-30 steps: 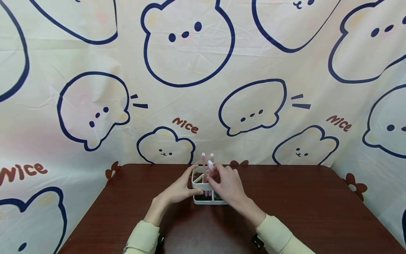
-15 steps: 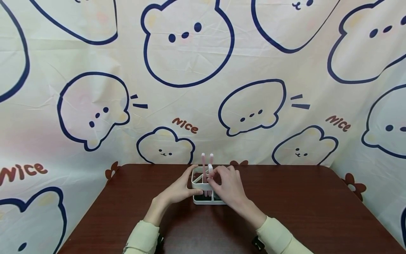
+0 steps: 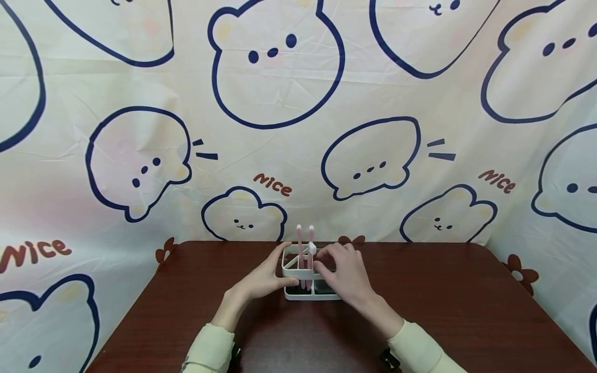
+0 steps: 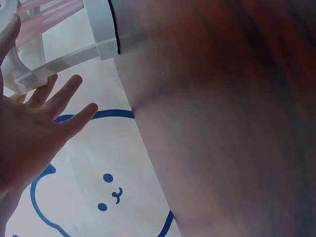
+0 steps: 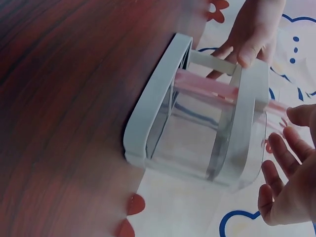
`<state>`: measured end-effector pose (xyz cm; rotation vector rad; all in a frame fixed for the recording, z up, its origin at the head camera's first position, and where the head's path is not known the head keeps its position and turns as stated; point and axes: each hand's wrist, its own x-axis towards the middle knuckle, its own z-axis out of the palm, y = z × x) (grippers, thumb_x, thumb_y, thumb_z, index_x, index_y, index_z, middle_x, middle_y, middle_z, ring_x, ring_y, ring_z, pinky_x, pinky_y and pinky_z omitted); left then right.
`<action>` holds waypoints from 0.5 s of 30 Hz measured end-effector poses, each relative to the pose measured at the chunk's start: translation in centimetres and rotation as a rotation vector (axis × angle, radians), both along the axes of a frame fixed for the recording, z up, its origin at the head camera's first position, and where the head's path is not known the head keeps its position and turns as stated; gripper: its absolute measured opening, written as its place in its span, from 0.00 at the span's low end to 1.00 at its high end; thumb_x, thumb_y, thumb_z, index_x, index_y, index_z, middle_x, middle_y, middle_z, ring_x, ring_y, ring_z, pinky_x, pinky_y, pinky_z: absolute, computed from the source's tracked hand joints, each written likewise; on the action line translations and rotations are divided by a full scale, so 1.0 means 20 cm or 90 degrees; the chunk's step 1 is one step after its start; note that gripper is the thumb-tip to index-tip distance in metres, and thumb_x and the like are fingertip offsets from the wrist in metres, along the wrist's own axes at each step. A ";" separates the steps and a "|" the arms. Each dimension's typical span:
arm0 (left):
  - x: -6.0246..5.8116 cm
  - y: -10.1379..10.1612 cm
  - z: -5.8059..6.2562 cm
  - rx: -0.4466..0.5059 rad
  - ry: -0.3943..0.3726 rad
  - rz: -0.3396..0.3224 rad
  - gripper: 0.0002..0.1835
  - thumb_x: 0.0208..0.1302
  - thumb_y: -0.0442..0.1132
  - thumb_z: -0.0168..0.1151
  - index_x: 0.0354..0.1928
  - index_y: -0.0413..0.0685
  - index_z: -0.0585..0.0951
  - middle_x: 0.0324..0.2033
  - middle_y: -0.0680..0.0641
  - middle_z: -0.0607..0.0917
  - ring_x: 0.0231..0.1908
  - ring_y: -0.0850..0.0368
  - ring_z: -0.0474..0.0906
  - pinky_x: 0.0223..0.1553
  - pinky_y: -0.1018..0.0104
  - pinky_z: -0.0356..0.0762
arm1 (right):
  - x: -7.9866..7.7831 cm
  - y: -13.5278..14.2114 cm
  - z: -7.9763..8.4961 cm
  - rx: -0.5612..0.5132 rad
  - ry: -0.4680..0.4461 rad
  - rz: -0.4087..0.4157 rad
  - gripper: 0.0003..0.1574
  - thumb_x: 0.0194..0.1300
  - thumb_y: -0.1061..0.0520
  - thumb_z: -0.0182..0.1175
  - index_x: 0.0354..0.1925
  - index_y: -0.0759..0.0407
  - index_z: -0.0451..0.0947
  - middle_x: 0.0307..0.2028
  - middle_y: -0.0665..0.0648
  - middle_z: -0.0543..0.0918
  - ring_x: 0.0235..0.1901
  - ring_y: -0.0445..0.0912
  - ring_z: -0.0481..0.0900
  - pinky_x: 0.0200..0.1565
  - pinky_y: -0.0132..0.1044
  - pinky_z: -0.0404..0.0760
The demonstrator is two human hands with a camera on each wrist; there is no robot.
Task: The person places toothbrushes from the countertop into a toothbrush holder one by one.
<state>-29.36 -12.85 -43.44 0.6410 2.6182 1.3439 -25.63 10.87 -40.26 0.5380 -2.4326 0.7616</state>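
A white toothbrush holder [image 3: 290, 272], with an upper rim and a lower base, stands on the table. My left hand [image 3: 261, 277] grips its left side, thumb at the front and fingers round behind. Two pink toothbrushes [image 3: 300, 248] stand upright in it, heads up. Just in front of them leans another toothbrush with a white head [image 3: 312, 248], also in the holder. My right hand [image 3: 350, 272] is beside the holder's right end, its fingers loosely bent and nothing between them. In the right wrist view, the thumb and fingers [image 5: 284, 153] spread near the upper rim.
The dark brown wooden table [image 3: 186, 311] reaches back to a cloth backdrop [image 3: 373, 93] printed with cartoon bears. See-through panels [image 5: 190, 133] join the holder's rim and base in the right wrist view.
The white-headed toothbrush has gone down into the holder and now tilts slightly right. My right hand has let go of it and moved right. The left hand keeps its place.
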 end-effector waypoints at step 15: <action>0.05 -0.05 0.03 -0.074 0.008 0.032 0.57 0.56 0.65 0.67 0.79 0.67 0.42 0.79 0.49 0.48 0.77 0.43 0.50 0.69 0.30 0.55 | -0.02 0.28 -0.04 -0.019 -0.030 -0.026 0.21 0.62 0.44 0.69 0.49 0.53 0.83 0.46 0.54 0.85 0.52 0.53 0.78 0.58 0.58 0.74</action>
